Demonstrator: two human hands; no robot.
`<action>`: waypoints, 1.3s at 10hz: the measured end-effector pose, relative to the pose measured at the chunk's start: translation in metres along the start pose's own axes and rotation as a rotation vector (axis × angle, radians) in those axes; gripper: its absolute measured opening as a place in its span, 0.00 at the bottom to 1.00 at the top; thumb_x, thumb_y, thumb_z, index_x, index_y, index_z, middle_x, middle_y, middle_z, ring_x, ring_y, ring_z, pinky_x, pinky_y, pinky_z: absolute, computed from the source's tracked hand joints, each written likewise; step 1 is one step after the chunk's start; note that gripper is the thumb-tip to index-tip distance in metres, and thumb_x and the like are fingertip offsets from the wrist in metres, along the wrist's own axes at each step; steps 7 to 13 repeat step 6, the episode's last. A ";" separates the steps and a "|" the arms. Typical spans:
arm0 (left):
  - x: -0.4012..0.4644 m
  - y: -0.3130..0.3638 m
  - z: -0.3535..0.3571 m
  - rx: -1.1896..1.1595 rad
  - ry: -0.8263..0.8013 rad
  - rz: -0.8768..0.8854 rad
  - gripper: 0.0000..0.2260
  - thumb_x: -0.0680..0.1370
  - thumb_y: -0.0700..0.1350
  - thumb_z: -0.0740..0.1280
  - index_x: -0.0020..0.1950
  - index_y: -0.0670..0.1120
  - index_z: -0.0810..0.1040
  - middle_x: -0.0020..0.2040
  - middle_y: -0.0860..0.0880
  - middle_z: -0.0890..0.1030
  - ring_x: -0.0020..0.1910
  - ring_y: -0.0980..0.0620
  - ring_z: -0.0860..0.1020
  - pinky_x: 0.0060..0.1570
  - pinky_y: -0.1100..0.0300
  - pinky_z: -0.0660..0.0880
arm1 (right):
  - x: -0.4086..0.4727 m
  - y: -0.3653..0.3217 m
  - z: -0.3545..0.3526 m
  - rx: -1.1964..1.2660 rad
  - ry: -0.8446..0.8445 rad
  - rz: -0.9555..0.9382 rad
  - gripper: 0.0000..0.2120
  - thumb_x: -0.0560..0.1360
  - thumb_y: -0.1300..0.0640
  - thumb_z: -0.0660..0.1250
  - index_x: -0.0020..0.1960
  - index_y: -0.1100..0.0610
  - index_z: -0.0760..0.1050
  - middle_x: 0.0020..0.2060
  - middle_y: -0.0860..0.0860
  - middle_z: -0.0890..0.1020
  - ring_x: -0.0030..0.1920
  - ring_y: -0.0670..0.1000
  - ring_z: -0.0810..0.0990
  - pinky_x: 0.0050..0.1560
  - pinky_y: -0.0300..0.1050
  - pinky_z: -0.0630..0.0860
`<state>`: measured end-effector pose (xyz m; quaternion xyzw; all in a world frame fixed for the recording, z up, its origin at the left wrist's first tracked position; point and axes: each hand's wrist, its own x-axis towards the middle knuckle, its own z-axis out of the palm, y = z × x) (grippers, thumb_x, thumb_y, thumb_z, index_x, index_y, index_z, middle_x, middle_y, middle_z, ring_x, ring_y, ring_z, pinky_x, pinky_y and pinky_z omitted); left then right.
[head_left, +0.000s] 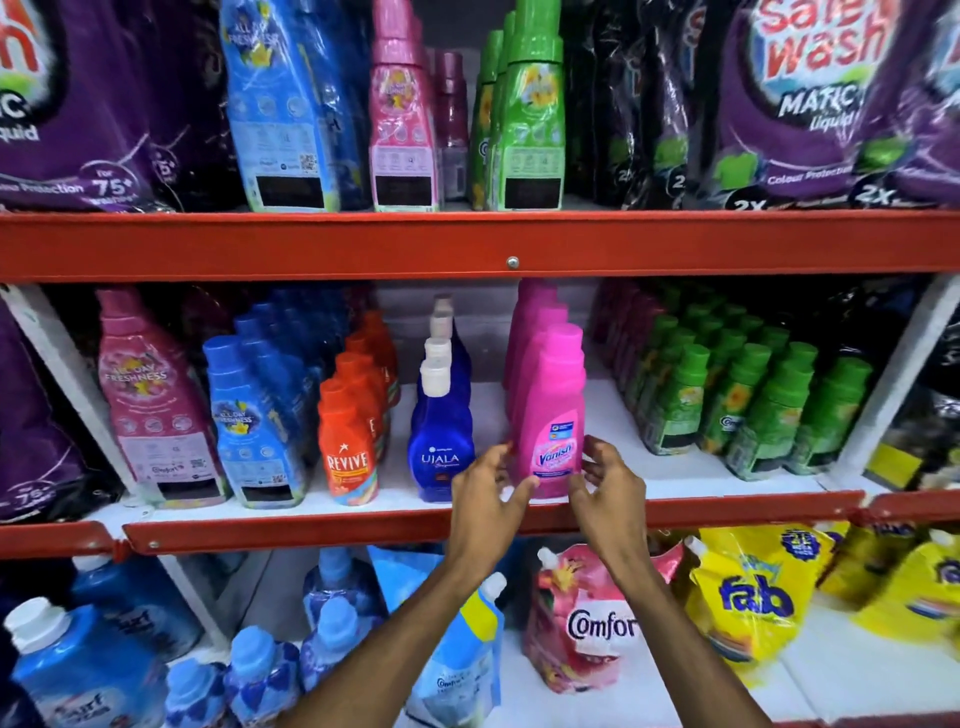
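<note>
A pink Vanish bottle (550, 410) stands upright at the front of the middle shelf (363, 530), first in a row of like pink bottles. My left hand (485, 493) is at its lower left with fingers loosely curved, the fingertips at the bottle's base. My right hand (605, 486) is at its lower right, fingers spread and curved toward the bottle. Whether either hand touches the bottle is hard to tell; neither grips it.
Left of the pink bottle stand a row of blue Ujala bottles (440, 441) and orange Revive bottles (349, 447). Green bottles (748, 410) fill the right side. Comfort (587, 623) and yellow fab pouches (748, 592) lie on the shelf below. The red top shelf rail (467, 244) is above.
</note>
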<state>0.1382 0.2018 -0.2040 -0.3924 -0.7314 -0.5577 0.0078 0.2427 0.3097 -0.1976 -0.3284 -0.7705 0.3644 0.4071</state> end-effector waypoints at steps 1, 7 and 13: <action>0.006 0.003 0.003 0.030 -0.034 0.016 0.18 0.76 0.43 0.75 0.65 0.45 0.79 0.55 0.49 0.88 0.49 0.60 0.84 0.54 0.69 0.79 | 0.003 0.002 -0.003 -0.001 -0.018 -0.007 0.18 0.74 0.67 0.67 0.63 0.59 0.78 0.54 0.55 0.86 0.47 0.49 0.84 0.54 0.37 0.76; 0.002 0.016 -0.002 0.092 0.007 -0.023 0.19 0.79 0.42 0.70 0.70 0.43 0.76 0.63 0.46 0.84 0.61 0.51 0.82 0.66 0.51 0.78 | 0.004 0.002 -0.015 0.154 -0.014 0.046 0.22 0.73 0.64 0.72 0.66 0.58 0.76 0.57 0.51 0.84 0.51 0.48 0.85 0.52 0.38 0.80; 0.002 0.016 -0.002 0.092 0.007 -0.023 0.19 0.79 0.42 0.70 0.70 0.43 0.76 0.63 0.46 0.84 0.61 0.51 0.82 0.66 0.51 0.78 | 0.004 0.002 -0.015 0.154 -0.014 0.046 0.22 0.73 0.64 0.72 0.66 0.58 0.76 0.57 0.51 0.84 0.51 0.48 0.85 0.52 0.38 0.80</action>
